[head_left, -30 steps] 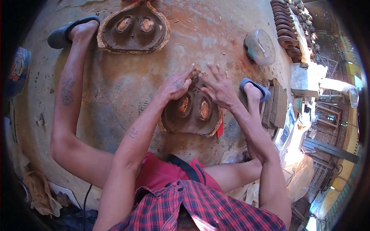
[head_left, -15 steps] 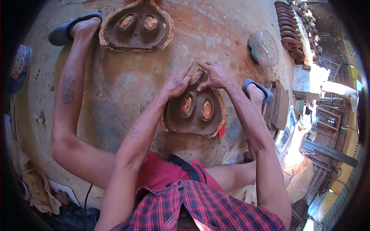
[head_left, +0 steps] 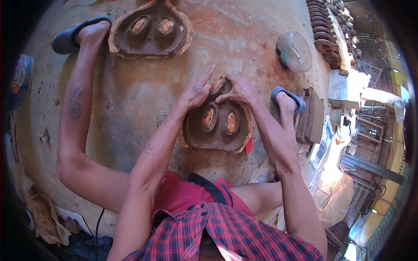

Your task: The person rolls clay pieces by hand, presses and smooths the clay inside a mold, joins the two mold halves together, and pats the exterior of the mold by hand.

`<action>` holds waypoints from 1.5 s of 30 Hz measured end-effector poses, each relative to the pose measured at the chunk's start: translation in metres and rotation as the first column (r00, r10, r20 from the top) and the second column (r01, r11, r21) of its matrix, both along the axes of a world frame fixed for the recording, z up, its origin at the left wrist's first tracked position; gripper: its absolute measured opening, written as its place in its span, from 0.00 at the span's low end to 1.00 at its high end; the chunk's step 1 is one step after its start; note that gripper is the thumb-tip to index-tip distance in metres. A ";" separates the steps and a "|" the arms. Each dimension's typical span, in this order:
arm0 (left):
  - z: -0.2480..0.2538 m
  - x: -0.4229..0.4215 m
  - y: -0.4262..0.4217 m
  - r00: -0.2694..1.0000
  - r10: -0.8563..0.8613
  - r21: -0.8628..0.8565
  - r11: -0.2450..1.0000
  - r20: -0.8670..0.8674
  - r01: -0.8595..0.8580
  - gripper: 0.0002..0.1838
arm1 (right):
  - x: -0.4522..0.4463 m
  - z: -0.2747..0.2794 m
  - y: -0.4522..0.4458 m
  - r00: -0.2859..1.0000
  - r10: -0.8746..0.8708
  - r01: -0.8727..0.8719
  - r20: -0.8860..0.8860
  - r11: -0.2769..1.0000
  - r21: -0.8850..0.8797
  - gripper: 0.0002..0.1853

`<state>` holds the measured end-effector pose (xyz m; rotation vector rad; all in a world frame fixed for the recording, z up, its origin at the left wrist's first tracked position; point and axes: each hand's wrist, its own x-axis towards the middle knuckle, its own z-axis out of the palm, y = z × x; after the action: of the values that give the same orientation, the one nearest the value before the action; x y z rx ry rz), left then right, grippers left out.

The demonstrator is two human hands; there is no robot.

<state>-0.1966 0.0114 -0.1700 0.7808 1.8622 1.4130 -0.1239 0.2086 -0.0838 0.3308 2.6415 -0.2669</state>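
One red-and-blue plaid shirt (head_left: 174, 241) with two dark buttons in sight covers the person's torso, and beyond it is one pair of crimson shorts (head_left: 176, 198) crossed by one black strap (head_left: 211, 190). One crumpled tan sheet (head_left: 45, 217) lies off to the left.

Between the two bent legs, one gourd-shaped, dark brown clay piece with a rough orange-brown rim (head_left: 220, 127) lies on the stained floor (head_left: 130, 113), its wide end toward the person. It bears two raised ovals, each with an orange centre, and one red scrap (head_left: 249, 145) shows at its right edge. Two hands are at its narrow neck: the left hand (head_left: 196, 93) lies along the left side, fingers straight and close together; the right hand (head_left: 243, 90) curves around the other side, thumb and forefinger spread wide. How firmly either presses cannot be told.

Two slate-blue rubber clogs are on the feet, one right (head_left: 299, 104) and one left (head_left: 65, 41). Beside the right foot are stacked brown slabs (head_left: 311, 117), at least two. Farther away lie a second gourd-shaped piece (head_left: 151, 45), also with two ovals, and one rounded grey lump (head_left: 291, 54). Last comes one row of curved dark brown pieces (head_left: 324, 35), too tightly overlapped to count
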 end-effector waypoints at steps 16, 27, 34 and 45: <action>0.000 0.005 -0.003 0.997 -0.018 -0.022 1.000 -0.072 0.017 0.42 | -0.056 0.013 0.011 0.935 0.215 -0.229 0.282 0.973 0.015 0.35; 0.007 0.001 -0.007 0.996 -0.071 -0.055 0.996 -0.054 0.068 0.43 | -0.102 -0.016 0.047 0.810 0.341 -0.260 0.477 0.938 -0.230 0.22; 0.004 0.000 -0.004 0.997 -0.045 -0.089 0.995 -0.063 0.039 0.42 | -0.106 0.022 0.097 0.998 0.018 -0.024 -0.052 0.994 -0.104 0.16; -0.004 0.010 -0.030 0.896 0.267 0.135 0.934 0.355 -0.332 0.31 | 0.140 0.079 0.077 0.834 -0.280 0.291 -0.476 0.955 -0.051 0.10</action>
<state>-0.1861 -0.0187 -0.1737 0.3156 1.6452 1.8161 0.0161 0.2857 -0.0045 0.7602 3.0778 -0.4678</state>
